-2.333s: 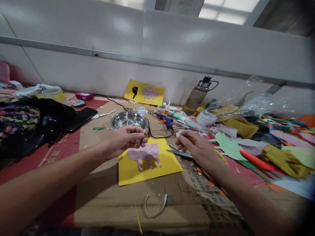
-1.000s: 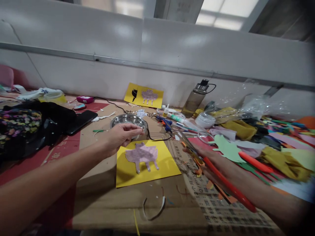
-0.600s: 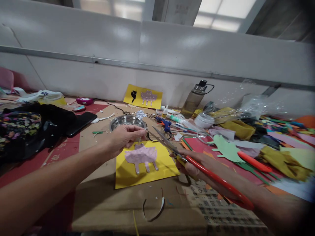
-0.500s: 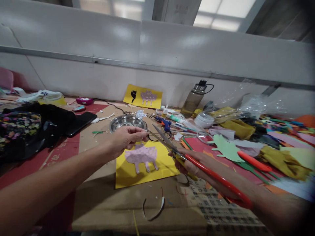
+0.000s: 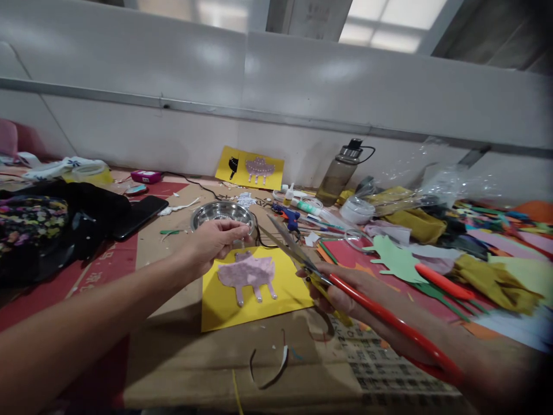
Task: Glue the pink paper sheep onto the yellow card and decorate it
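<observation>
My right hand [image 5: 332, 291] grips red-handled scissors [image 5: 389, 317] with the blades parted, pointing up and left. A yellow piece [image 5: 330, 300] shows under the same hand; its kind is unclear. Over the near rim of a steel bowl [image 5: 203, 214], my left hand [image 5: 222, 237] is closed in a pinch, left of the blade tips. Whatever lies between its fingertips is too small to make out. Below it lies a yellow sheet [image 5: 216, 308] bearing a pink cut-out [image 5: 246, 274] with beads at its leg ends.
A second decorated yellow card [image 5: 237, 173] leans on the back wall. A water bottle [image 5: 341, 173], a blue glue gun [image 5: 289, 218] and glue tubes stand or lie behind. Coloured paper and felt scraps [image 5: 496, 282] spread at the right. A phone [image 5: 140, 218] and black cloth lie left.
My left hand has shifted slightly left, away from the scissor blades. The scissor blades have stayed nearly in place, while their red handle has opened outward toward the lower right.
</observation>
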`<state>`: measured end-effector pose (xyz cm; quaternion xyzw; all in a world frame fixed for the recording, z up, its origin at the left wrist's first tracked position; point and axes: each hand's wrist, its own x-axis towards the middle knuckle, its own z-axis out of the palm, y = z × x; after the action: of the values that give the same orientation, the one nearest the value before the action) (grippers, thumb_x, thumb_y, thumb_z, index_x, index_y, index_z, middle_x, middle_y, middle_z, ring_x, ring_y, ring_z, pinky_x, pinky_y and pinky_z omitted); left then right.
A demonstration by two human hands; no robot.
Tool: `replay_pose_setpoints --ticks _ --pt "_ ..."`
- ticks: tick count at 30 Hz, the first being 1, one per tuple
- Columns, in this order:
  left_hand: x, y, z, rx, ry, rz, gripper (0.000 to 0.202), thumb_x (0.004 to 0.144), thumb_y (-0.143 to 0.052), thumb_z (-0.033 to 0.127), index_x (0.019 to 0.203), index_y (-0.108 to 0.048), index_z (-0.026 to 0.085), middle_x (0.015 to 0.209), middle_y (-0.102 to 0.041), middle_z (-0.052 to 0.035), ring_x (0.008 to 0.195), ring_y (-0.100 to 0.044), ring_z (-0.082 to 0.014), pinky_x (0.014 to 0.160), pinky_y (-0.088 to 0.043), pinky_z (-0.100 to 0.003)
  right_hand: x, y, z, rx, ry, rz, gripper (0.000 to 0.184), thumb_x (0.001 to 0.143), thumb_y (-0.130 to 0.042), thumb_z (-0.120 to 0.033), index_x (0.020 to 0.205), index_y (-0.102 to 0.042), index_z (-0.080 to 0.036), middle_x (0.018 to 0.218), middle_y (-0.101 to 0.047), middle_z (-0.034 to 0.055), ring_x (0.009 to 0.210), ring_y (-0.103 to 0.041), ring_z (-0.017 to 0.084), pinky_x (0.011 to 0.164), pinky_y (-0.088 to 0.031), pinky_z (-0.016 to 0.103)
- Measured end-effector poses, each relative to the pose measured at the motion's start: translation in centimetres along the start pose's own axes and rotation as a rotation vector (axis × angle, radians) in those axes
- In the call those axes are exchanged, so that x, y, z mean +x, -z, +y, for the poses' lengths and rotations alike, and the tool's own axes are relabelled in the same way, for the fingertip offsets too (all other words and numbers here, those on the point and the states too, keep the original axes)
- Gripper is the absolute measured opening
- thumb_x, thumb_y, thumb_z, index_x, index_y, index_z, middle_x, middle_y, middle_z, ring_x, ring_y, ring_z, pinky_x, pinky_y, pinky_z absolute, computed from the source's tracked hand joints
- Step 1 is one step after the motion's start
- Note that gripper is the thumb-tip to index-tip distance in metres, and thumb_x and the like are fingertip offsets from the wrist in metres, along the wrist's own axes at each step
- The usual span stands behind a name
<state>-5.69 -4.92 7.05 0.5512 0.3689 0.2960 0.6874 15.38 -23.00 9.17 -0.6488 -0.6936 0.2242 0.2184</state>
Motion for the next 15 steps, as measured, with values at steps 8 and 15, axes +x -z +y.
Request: replay_pose_setpoints --ticks 8,15 --pt "0.3 -0.1 -0.6 0.037 -0.025 -0.039 0.016 0.073 -0.074 0.028 0.076 -0.068 0.013 0.070 -0.069 -0.0054 0.035 -0.027 0.0004 0.038 -0.011 -0.020 1.2 -0.2 -0.2 0.047 0.012 -0.072 0.064 0.087 -0.036 -0.069 0.120 -0.061 -0.021 0.105 -0.068 0.0125 0.102 -0.063 0.032 0.088 -0.052 0.047" --pt "0.0 -0.5 -0.3 0.027 -0.026 -0.052 0.012 0.072 -0.074 0.024 0.072 -0.068 0.013 0.067 -0.067 -0.0044 0.038 -0.028 -0.0004 0.039 -0.013 -0.020 1.9 -0.2 -0.3 0.011 -0.008 -0.047 0.057 0.087 -0.037 -0.068 0.105 -0.066 -0.022 0.092 -0.069 0.0088 0.080 -0.064 0.025 0.072 -0.054 0.040"
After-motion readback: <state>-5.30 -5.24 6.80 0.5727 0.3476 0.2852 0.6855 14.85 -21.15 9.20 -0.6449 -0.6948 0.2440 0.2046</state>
